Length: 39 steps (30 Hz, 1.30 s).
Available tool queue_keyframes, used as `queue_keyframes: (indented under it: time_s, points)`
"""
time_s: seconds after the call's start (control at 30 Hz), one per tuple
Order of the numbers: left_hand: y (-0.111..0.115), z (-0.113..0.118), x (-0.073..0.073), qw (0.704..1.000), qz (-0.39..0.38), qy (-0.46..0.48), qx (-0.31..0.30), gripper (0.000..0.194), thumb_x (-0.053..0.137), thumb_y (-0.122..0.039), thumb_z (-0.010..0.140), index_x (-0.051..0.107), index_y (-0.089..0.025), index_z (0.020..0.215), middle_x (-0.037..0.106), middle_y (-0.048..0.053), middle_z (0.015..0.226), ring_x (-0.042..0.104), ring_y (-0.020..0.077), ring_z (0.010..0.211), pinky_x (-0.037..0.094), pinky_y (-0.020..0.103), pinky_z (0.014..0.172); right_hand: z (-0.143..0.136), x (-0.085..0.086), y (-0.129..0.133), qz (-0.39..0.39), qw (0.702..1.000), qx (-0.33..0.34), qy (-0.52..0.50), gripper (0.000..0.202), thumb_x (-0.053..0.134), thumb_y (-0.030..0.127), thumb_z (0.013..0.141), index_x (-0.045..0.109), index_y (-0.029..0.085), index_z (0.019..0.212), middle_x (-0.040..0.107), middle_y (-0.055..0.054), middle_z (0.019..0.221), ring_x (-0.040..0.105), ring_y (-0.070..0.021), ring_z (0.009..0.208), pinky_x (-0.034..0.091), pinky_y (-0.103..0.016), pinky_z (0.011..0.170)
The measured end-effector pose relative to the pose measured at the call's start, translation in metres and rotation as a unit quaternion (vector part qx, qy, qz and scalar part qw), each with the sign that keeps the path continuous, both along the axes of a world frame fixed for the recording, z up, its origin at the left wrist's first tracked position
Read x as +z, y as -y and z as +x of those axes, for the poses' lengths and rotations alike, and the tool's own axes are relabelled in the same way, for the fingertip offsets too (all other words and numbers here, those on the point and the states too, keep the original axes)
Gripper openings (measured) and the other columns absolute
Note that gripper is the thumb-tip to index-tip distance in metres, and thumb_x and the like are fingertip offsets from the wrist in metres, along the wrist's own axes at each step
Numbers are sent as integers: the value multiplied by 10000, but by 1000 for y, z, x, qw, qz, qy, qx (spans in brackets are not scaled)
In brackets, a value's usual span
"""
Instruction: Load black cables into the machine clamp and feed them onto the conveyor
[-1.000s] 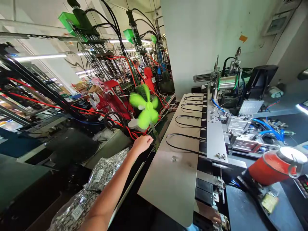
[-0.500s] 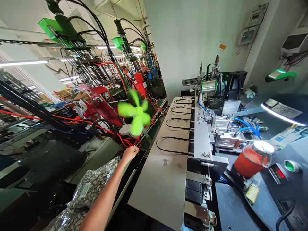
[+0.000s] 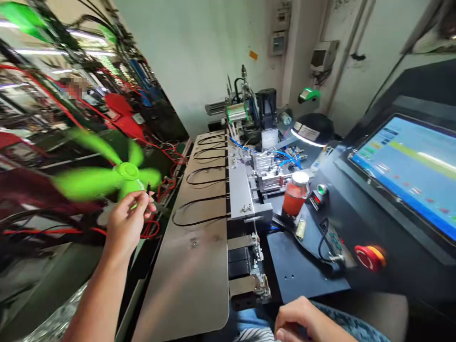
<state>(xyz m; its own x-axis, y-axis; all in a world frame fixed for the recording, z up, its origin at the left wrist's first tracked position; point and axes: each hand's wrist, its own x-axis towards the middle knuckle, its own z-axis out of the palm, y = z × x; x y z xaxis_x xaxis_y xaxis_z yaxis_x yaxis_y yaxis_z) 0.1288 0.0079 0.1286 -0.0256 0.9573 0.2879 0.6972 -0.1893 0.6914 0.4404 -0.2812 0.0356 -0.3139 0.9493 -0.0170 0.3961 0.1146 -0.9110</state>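
Metal plate (image 3: pixel 192 289), lower centre, is crossed by black loops (image 3: pixel 173 218) below a pale wall (image 3: pixel 199 52); left of centre, a dark piece (image 3: pixel 148 189) is pinched by the left hand (image 3: pixel 126 218). Right hand (image 3: pixel 302 320), bottom right, is curled, grip unclear.

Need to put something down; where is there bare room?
Mostly bare: metal plate between its near edge and nearest black loop; dark panel between red bottle and right hand. Crowded: plate's far half, under other loops; around green fan.

Fan (image 3: pixel 127 171): green, blades blurred, just beyond the left fingers (image 3: pixel 142 202)
Bottle (image 3: pixel 295 197): red, white-capped, well right of those fingers
Lamp (image 3: pixel 312 127): lit, farther off, right of them
Screen (image 3: pixel 409 166): lit, far right of them
Stop button (image 3: pixel 366 257): red, far right of them, lower
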Motion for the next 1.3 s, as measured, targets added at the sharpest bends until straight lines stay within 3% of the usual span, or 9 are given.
queue_keyframes:
  time_s: [0.07,0.17,0.27,0.43,0.53,0.8,0.97,1.1,1.3]
  points:
    - [22,45,12,988,-35,44,-141,326,467,-456,892,554,-174,1030,647,38,954,581,105,664,468,194,587,-3,-1,3,74,993,36,83,295,471,245,936,663,183,721,630,-26,615,539,-111,542,348,-198,498]
    - [70,110,15,905,-178,10,-386,276,515,-416,880,629,-165,890,629,3,707,569,114,591,460,204,570,-3,-1,8,166,972,67,150,310,532,226,901,600,194,600,557,7,515,442,-91,436,254,-213,415]
    - [106,150,3,856,-212,-25,-472,238,499,-336,896,657,-169,833,624,-5,689,553,110,594,425,202,576,5,7,2,171,974,18,148,223,519,180,893,614,199,692,596,-5,601,500,-108,509,319,-207,463]
    - [119,159,-20,855,-198,-24,-479,270,461,-327,921,655,-173,812,629,4,739,555,129,671,406,217,629,11,23,-31,132,956,-260,20,183,467,226,935,615,174,840,631,-39,749,577,-147,677,445,-249,636]
    - [120,156,-23,844,-215,-25,-491,267,463,-335,923,662,-180,834,627,7,760,555,139,708,401,225,652,-2,21,-50,118,927,-337,-111,132,553,280,900,611,168,859,633,-30,762,584,-140,657,469,-238,594]
    - [121,148,-16,793,-370,67,-479,359,459,-433,905,626,-145,771,489,-21,619,432,107,577,362,201,539,-27,13,-58,333,888,-311,-55,156,561,115,867,641,194,976,650,-66,845,576,-161,708,479,-295,649]
    - [128,144,-16,883,-178,17,-434,213,539,-333,880,654,-183,782,586,6,717,532,131,659,406,219,614,-35,11,-64,171,890,-364,-213,97,571,267,891,600,175,900,594,-32,789,545,-123,617,453,-229,540]
    - [131,141,-20,886,-74,-45,-455,201,499,-285,911,662,-198,833,587,13,748,562,129,668,419,221,634,-31,17,-62,159,908,-339,-187,162,519,269,918,604,168,824,576,-27,740,514,-125,617,413,-235,554]
    - [118,130,-17,788,-58,-203,-578,228,461,-207,927,652,-193,802,564,7,758,534,121,665,362,223,600,-10,33,-54,138,980,-144,-10,135,522,182,887,584,175,767,487,27,646,429,-95,550,324,-215,510]
